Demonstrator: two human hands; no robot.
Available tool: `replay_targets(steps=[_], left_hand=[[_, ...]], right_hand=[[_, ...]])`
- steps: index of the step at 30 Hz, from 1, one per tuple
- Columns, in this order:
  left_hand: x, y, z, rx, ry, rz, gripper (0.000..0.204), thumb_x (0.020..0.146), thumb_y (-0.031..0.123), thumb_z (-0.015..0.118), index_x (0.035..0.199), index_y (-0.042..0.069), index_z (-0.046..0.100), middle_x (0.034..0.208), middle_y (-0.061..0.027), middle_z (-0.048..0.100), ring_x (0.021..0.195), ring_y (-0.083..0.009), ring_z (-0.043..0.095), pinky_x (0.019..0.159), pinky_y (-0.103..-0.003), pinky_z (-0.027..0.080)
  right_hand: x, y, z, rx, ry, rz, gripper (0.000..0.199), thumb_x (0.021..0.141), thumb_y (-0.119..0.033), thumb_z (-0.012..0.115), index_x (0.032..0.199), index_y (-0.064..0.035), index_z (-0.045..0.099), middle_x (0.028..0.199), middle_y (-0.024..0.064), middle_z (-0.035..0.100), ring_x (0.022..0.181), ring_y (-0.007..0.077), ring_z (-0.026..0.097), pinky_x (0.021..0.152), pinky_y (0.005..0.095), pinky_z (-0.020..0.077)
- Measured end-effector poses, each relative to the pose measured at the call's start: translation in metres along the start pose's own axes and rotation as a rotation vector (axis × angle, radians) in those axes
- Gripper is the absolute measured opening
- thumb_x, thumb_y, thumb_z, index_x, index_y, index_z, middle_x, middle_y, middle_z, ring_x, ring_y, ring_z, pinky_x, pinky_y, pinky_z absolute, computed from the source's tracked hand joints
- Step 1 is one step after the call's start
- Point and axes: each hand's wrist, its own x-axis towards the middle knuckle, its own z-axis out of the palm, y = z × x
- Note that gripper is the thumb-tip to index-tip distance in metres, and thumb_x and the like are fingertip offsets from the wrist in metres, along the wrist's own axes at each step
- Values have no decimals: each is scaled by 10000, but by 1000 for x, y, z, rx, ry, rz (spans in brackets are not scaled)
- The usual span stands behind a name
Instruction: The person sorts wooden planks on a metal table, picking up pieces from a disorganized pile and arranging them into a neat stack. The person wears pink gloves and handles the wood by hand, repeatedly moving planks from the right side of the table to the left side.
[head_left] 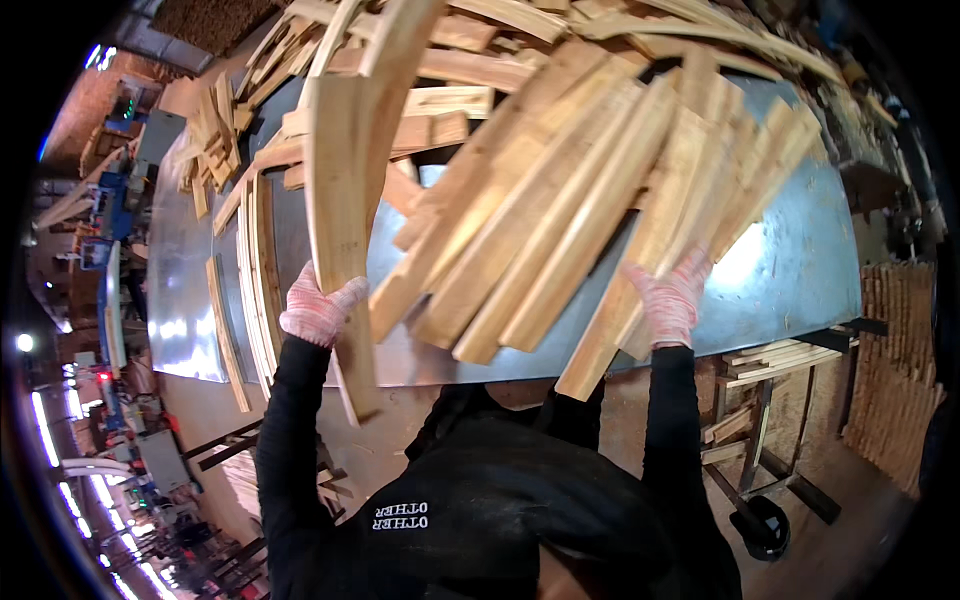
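My left hand (322, 308), in a pink-and-white knit glove, is closed round a long pale wooden board (338, 185). Its thumb lies across the face, and the near end sticks out past the table's front edge. A second board (395, 85) stands close against it on the right, and whether I grip that one too is unclear. My right hand (670, 302), gloved alike, grips the sides of wooden boards (618, 305) slanting toward me over the edge. Between my hands a fan of several boards (545, 225) lies on the metal table (800, 270).
Heaped offcuts and boards (470, 70) cover the table's far side. Long thin strips (258, 270) lie at its left. Beyond the right edge stands a metal rack (765, 420) with strips on it, and stacked wood (890, 370) is farther right. Machines (115, 210) line the left.
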Motion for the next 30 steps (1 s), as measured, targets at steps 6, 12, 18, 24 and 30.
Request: replay_targets(steps=[6, 12, 18, 24, 30], left_hand=[[67, -63, -63, -1005, -445, 9, 470, 839, 288, 724, 1124, -61, 589, 974, -186, 691, 870, -287, 703, 767, -420, 595], [93, -136, -94, -1326, -765, -166, 638, 785, 295, 785, 1246, -77, 547, 1071, -203, 670, 926, -332, 693, 812, -459, 599], [95, -163, -65, -1530, -521, -85, 774, 745, 127, 662, 1446, 89, 337, 1103, -180, 577, 861, -335, 667, 719, -493, 606], [114, -140, -52, -1295, -230, -184, 797, 724, -13, 590, 1477, 103, 354, 1066, -115, 586, 854, -243, 649, 711, -434, 606], [116, -141, -32, -1140, -73, -146, 639, 779, 14, 671, 1378, 92, 465, 1034, -104, 623, 877, -230, 665, 754, -391, 596]], right_hand=[[13, -2, 12, 296, 47, 90, 1050, 752, -407, 815, 1497, 34, 221, 1336, 265, 533, 1202, 340, 532, 1026, 408, 435], [-55, -73, -14, 561, 192, 112, 807, 789, -377, 800, 1364, 72, 454, 1240, 175, 608, 1030, 270, 614, 912, 370, 505], [-93, -185, -18, 919, 136, -389, 686, 836, -104, 771, 1417, -25, 415, 1180, 126, 610, 986, 206, 613, 831, 317, 535], [-143, -365, 42, 159, -265, -458, 800, 824, -161, 747, 1491, -21, 328, 1290, 207, 585, 1127, 301, 607, 949, 394, 503], [-197, -381, 111, -130, -219, -1098, 1042, 758, -428, 771, 1542, -10, 225, 1525, 286, 333, 1416, 418, 335, 1172, 408, 293]])
